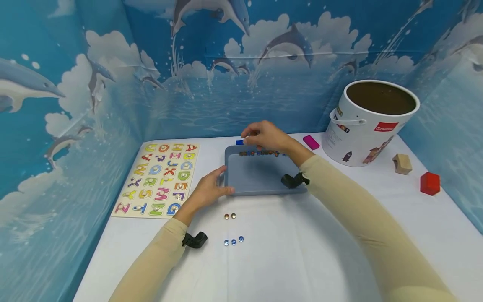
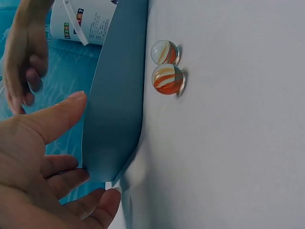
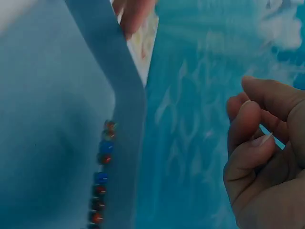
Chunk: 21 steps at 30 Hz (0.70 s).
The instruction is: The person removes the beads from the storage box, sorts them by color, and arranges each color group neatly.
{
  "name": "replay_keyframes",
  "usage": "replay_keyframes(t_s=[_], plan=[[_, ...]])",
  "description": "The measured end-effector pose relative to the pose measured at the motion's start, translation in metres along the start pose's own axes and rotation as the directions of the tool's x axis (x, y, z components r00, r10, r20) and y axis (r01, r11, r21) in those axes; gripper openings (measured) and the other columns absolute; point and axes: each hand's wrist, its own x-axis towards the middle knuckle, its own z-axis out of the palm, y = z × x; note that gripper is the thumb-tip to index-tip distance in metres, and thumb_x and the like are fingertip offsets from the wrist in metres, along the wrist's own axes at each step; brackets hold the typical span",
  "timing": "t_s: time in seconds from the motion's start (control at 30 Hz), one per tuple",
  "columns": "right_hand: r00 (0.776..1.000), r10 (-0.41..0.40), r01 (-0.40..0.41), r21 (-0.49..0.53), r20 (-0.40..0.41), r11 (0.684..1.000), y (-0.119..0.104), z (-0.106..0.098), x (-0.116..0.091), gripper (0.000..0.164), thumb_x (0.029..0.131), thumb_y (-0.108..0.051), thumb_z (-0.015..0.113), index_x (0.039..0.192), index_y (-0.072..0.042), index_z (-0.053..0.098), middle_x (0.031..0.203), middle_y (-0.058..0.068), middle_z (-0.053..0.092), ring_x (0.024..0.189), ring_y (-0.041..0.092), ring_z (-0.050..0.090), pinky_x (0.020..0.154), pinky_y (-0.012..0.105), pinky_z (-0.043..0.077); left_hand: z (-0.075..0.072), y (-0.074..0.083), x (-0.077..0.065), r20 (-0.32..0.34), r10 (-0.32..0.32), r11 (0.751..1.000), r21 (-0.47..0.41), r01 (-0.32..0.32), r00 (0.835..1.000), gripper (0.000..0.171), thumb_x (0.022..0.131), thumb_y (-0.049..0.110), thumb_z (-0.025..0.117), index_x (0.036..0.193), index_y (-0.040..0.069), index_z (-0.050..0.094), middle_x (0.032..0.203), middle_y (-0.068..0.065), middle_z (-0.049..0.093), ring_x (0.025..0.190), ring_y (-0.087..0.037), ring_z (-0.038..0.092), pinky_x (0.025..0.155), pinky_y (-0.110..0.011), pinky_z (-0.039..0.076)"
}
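A shallow grey-blue tray [image 1: 260, 174] rests on the white table, with several orange and blue marbles [image 3: 100, 191] lined up along its far inner wall. My left hand [image 1: 209, 188] holds the tray's near left corner, thumb at the near rim and fingers round the left side. Above the far rim hovers my right hand [image 1: 266, 135], its fingers loosely bent; nothing shows between them in the right wrist view. In front of the tray lie two clear marbles with orange swirls [image 2: 167, 78]. Three blue marbles [image 1: 234, 242] sit closer to me.
A wooden alphabet puzzle board [image 1: 154, 180] lies at the left. Behind the tray is a blue block [image 1: 239, 142], with a pink block [image 1: 311, 142] farther right. A white bucket [image 1: 362, 130], a wooden block [image 1: 402, 164] and a red block [image 1: 430, 183] stand at the right.
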Motion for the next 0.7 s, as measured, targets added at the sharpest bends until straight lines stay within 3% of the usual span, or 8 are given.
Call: replay_keyframes(t_s=[0.13, 0.3, 0.53, 0.7], plan=[[0.994, 0.106, -0.105, 0.104, -0.004, 0.989, 0.027, 0.002, 0.029, 0.025, 0.101, -0.023, 0.066, 0.122, -0.01, 0.071, 0.095, 0.014, 0.068, 0.064, 0.025, 0.056, 0.063, 0.042, 0.047, 0.001, -0.001, 0.0, -0.015, -0.008, 1.0, -0.011, 0.008, 1.0, 0.087, 0.087, 0.03, 0.083, 0.159, 0.017, 0.036, 0.163, -0.014, 0.035, 0.152, -0.035, 0.029, 0.119, -0.054, 0.029], [0.975, 0.219, -0.208, 0.181, -0.043, 0.961, 0.061, 0.005, 0.037, 0.029, 0.101, -0.023, 0.065, 0.122, -0.004, 0.071, 0.084, 0.009, 0.063, 0.056, 0.016, 0.049, 0.052, 0.033, 0.039, 0.0, -0.004, 0.001, -0.013, 0.001, 1.0, -0.01, -0.001, 1.0, 0.087, 0.086, 0.029, 0.083, 0.159, 0.016, 0.037, 0.163, -0.014, 0.036, 0.151, -0.035, 0.031, 0.12, -0.052, 0.029], [0.934, 0.308, -0.278, 0.175, -0.179, 0.944, 0.079, -0.019, 0.004, 0.022, 0.1, -0.018, 0.065, 0.113, -0.001, 0.072, 0.084, 0.009, 0.065, 0.059, 0.017, 0.055, 0.063, 0.043, 0.05, 0.002, -0.004, 0.0, -0.009, -0.011, 1.0, -0.015, 0.01, 1.0, 0.085, 0.086, 0.031, 0.083, 0.158, 0.016, 0.04, 0.161, -0.015, 0.039, 0.15, -0.035, 0.033, 0.118, -0.053, 0.032], [0.914, 0.355, -0.334, 0.132, -0.195, 0.933, 0.093, -0.022, -0.009, 0.018, 0.099, -0.013, 0.064, 0.107, 0.002, 0.071, 0.089, 0.012, 0.068, 0.063, 0.02, 0.063, 0.069, 0.042, 0.058, 0.002, -0.006, -0.001, -0.008, -0.011, 1.0, -0.028, 0.011, 1.0, 0.085, 0.086, 0.03, 0.083, 0.158, 0.015, 0.04, 0.161, -0.016, 0.039, 0.15, -0.036, 0.032, 0.117, -0.055, 0.033]])
